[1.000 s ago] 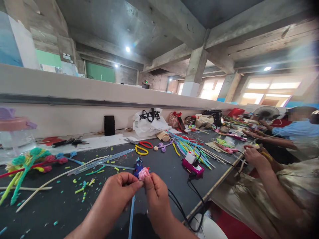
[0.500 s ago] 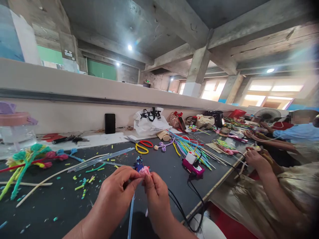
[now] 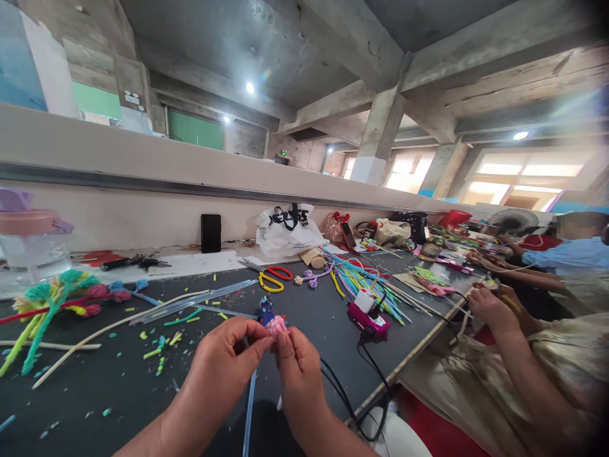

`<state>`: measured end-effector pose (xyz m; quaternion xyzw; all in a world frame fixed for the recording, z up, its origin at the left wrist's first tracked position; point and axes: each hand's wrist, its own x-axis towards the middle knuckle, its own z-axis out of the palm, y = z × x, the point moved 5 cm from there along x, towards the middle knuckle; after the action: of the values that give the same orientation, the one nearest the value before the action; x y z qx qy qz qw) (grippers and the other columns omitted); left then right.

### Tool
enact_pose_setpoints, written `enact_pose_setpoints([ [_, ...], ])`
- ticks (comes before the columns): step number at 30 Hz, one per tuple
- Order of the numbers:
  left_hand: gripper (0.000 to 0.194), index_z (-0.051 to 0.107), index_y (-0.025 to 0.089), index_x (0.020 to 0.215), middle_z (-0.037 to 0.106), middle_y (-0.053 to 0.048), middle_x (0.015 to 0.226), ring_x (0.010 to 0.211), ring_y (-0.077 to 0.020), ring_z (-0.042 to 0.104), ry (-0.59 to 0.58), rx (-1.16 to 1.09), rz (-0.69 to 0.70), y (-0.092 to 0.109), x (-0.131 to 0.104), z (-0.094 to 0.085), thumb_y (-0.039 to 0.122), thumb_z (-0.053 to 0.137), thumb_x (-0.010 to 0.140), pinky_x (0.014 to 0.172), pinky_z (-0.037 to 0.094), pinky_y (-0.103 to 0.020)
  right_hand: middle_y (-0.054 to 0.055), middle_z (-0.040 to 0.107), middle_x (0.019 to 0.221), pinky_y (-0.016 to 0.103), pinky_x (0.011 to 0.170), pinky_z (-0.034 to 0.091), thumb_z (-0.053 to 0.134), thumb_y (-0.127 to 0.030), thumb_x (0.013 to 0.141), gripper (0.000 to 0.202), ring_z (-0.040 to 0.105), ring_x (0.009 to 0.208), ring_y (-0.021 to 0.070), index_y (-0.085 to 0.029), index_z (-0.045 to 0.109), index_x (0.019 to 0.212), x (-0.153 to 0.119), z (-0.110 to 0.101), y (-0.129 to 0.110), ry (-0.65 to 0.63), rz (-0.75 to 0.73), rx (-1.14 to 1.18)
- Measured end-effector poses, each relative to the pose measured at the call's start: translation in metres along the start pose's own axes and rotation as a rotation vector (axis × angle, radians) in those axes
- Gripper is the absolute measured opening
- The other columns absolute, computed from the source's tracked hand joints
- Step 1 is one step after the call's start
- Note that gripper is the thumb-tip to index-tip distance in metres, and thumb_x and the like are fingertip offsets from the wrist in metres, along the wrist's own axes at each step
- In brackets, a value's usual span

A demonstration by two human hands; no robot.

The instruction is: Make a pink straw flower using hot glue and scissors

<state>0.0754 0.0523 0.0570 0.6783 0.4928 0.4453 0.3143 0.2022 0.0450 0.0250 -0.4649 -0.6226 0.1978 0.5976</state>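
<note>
Both my hands meet over the dark table, pinching a small pink fuzzy flower [image 3: 276, 326]. The thumb and forefinger of my left hand [image 3: 223, 358] are closed at its left side. My right hand [image 3: 301, 365] grips it from the right and below; a pale stem end [image 3: 279, 402] shows under that hand. Just behind the flower is a dark blue tool [image 3: 265, 309], perhaps a glue gun, mostly covered by my fingers. A translucent stick [image 3: 249, 412] runs along the table below my hands.
Scissors [image 3: 271, 279] with red and yellow handles lie ahead, near coloured fuzzy stems [image 3: 366, 279] and a purple power strip [image 3: 368, 320] with cables. Fuzzy flowers [image 3: 61, 298] and offcuts lie left. A phone [image 3: 210, 233] leans on the wall. A co-worker's hand [image 3: 490, 304] is at right.
Almost nothing differs. The view has shifted slightly; both hands keep their pinch on the pink flower.
</note>
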Motion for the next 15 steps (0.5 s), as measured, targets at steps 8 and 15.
enact_pose_setpoints([
  [8, 0.019, 0.061, 0.022, 0.079, 0.062, -0.001, 0.080, 0.075, -0.0145, 0.059, 0.009, 0.147, 0.340, 0.003, -0.008, 0.002, 0.024, 0.044, 0.088, 0.069, 0.045, -0.025, -0.004, 0.042, 0.053, 0.021, 0.046, 0.033, 0.041, -0.044, 0.088, 0.039, 0.039, 0.049, 0.0102, -0.019, 0.045, 0.059, 0.001, 0.000, -0.001, 0.000, 0.002, -0.012],
  [15, 0.018, 0.058, 0.021, 0.078, 0.061, -0.002, 0.077, 0.071, -0.0130, 0.059, 0.067, 0.187, 0.493, -0.001, -0.013, 0.003, 0.019, 0.044, 0.088, 0.065, 0.047, -0.023, -0.004, 0.043, 0.052, 0.021, 0.045, 0.031, 0.041, -0.043, 0.089, 0.040, 0.040, 0.048, 0.0099, -0.019, 0.047, 0.058, -0.004, 0.002, -0.001, 0.004, -0.013, -0.013],
])
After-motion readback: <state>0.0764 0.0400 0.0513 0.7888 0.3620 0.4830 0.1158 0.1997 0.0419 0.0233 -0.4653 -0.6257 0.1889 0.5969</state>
